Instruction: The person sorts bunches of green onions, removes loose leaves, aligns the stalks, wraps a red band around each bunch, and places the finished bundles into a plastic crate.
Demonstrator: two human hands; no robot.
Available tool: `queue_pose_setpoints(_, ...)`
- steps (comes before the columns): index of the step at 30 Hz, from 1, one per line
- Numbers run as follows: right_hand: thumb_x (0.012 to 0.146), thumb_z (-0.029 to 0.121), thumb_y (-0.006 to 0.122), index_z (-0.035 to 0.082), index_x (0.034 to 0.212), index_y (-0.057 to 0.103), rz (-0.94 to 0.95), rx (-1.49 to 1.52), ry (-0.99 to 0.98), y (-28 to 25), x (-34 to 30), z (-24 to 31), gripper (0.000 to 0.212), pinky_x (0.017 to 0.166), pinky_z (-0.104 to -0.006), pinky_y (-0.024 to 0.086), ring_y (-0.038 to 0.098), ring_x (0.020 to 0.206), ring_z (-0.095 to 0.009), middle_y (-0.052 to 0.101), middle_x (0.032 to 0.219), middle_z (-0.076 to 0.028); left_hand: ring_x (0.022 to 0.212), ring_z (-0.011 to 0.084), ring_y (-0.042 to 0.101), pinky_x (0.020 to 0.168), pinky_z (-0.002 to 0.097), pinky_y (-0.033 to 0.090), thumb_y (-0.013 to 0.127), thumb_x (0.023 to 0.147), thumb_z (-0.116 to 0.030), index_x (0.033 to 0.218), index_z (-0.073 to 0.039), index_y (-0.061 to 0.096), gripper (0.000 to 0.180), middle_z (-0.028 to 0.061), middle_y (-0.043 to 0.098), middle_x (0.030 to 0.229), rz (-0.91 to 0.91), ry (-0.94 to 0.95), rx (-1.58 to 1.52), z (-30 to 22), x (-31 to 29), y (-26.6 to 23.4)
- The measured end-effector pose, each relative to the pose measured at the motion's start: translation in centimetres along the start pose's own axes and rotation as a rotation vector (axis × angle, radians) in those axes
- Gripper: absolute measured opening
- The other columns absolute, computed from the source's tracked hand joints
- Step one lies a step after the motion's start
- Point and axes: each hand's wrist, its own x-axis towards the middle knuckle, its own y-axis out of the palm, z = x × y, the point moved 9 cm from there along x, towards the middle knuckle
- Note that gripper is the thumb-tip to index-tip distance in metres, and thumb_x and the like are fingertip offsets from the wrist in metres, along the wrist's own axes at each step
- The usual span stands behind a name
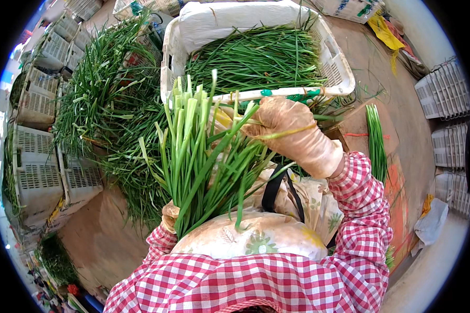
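My left hand (170, 215), left of lower centre, grasps a bunch of green stalks (193, 151) tilted upward at mid-frame. My gloved right hand (292, 133) curls right of centre, near the white crate (342, 78); I cannot tell whether it grips anything.

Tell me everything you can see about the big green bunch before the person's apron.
The bunch of green stalks is a loose sheaf of long, slender, chive-like leaves, unevenly fanned. Paler, thicker ends point away from the person, toward the white crate. It leans before the stained apron. The gloved left hand is against its lower left, partly hidden; the gloved right hand is at its right side.
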Motion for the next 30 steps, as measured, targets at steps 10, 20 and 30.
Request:
queue_pose_setpoints(10,0.074,0.014,0.065,0.011,0.077,0.061,0.084,-0.461,-0.195,2.4,-2.3,-0.8,0.006,0.061,-0.0347,0.049,0.059,0.075,-0.021,0.059,0.078,-0.006,0.111,0.0352,0.057,0.096,0.0466,0.047,0.068,0.067,-0.008,0.135,0.004,0.04,0.074,0.0235,0.051,0.129,0.028,0.017,0.122,0.2,3.4,2.6)
queue_pose_setpoints(20,0.088,0.024,0.058,0.009,0.097,0.066,-0.098,-0.578,1.063,-7.1,-13.0,-26.0,0.019,0.066,-0.0412,0.052,0.064,0.085,-0.027,0.066,0.086,-0.013,0.111,0.0351,0.057,0.096,0.0466,0.047,0.068,0.068,-0.008,0.135,0.004,0.04,0.073,0.0235,0.051,0.129,0.01,0.008,0.018,0.4,0.6,0.7)
queue_pose_setpoints(30,0.073,0.024,0.08,0.004,0.139,0.039,0.486,1.39,0.448,8.5,-3.3,-3.0,0.08,0.098,-0.0308,0.041,0.05,0.115,-0.018,0.051,0.131,-0.01,0.111,0.035,0.057,0.096,0.0465,0.047,0.068,0.068,-0.007,0.135,0.004,0.04,0.073,0.0234,0.051,0.129,0.002,-0.012,0.011,0.8,0.2,0.5)
